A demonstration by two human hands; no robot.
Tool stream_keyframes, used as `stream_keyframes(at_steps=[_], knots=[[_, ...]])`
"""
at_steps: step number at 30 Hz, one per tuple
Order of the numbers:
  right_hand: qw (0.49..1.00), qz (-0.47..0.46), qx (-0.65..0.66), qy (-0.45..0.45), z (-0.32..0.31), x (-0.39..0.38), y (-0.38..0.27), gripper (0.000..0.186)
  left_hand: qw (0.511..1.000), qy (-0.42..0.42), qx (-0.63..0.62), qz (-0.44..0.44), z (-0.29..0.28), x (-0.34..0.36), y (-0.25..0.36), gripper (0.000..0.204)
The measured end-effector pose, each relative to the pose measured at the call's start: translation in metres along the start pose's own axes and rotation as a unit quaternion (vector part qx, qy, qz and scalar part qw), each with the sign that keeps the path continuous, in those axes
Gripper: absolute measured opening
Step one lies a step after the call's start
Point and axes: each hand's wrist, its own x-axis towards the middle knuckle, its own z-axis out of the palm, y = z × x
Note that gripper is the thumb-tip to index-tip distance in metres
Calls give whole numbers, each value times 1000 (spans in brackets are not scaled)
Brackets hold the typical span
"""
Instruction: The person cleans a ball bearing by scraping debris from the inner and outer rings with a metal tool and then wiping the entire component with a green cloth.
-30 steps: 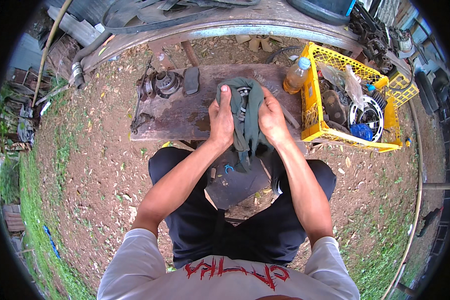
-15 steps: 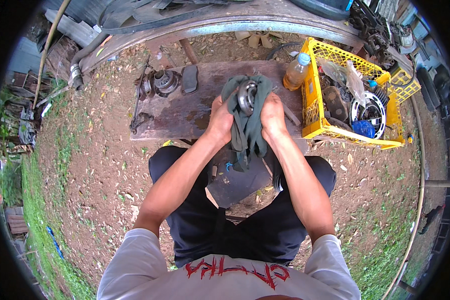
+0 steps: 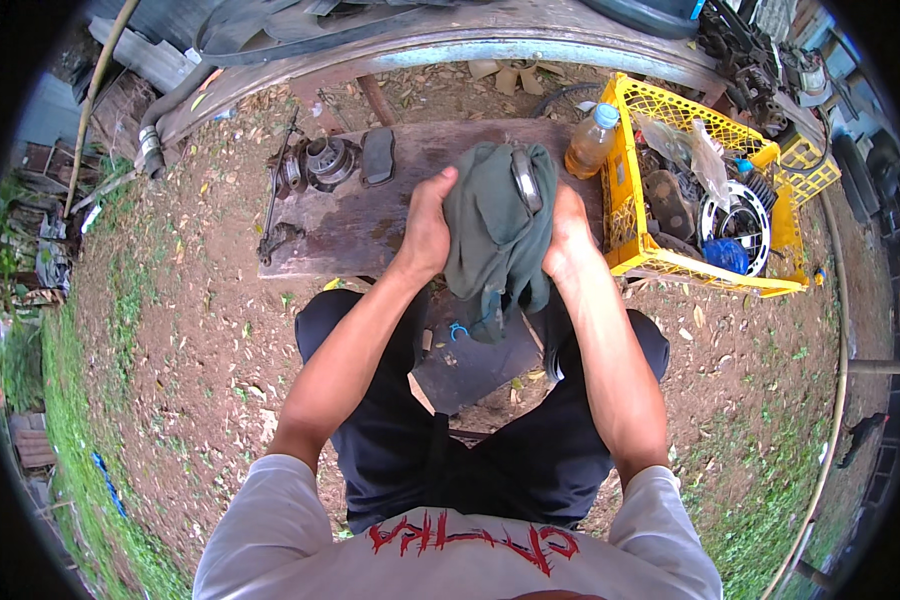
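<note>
A dark green cloth (image 3: pixel 485 225) is bunched between my hands above the wooden bench. A shiny metal ring, which looks like a bearing (image 3: pixel 526 182), pokes out of its upper right side, seen nearly edge-on. My right hand (image 3: pixel 570 230) is closed round the cloth and the ring from the right, its fingertips hidden. Against the cloth's left side, my left hand (image 3: pixel 427 228) has its thumb stretched up and off the fabric. Its other fingers are mostly hidden, and it looks loosely open. The cloth's lower end hangs toward my knees.
On the bench (image 3: pixel 360 232) lie a round metal hub part (image 3: pixel 330 162), a dark flat pad (image 3: pixel 378 156) and a long thin rod (image 3: pixel 272 205). A bottle of amber liquid (image 3: pixel 592 142) stands beside a yellow crate (image 3: pixel 625 215) of parts. Beyond is a larger table (image 3: pixel 450 52).
The ring has turned from facing me to nearly edge-on and shifted right within the cloth. The cloth now spreads wider over it. My left hand has moved left, its thumb lifted; my right has shifted right.
</note>
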Motion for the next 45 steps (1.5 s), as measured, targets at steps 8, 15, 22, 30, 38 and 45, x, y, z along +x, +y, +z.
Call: stream_keyframes(at_steps=[8,15,22,30,38,45], knots=[[899,-311,-308,5,-19,21,-9,30,952,-111,-229,-169,-18,7,-1,43],[715,-463,-513,111,-6,3,6,22,998,-36,-35,-26,5,-5,-16,29],[698,-459,-550,17,-3,-17,33,29,957,68,214,182,14,1,-32,23],[891,-314,-312,-97,-14,-5,35,27,986,70,119,89,1,16,-27,34],[847,-328,-403,-116,-15,-5,24,28,963,75,242,94,-5,14,-21,46],[907,-279,-310,-53,-19,2,18,23,969,97,224,38,-1,17,-15,45]])
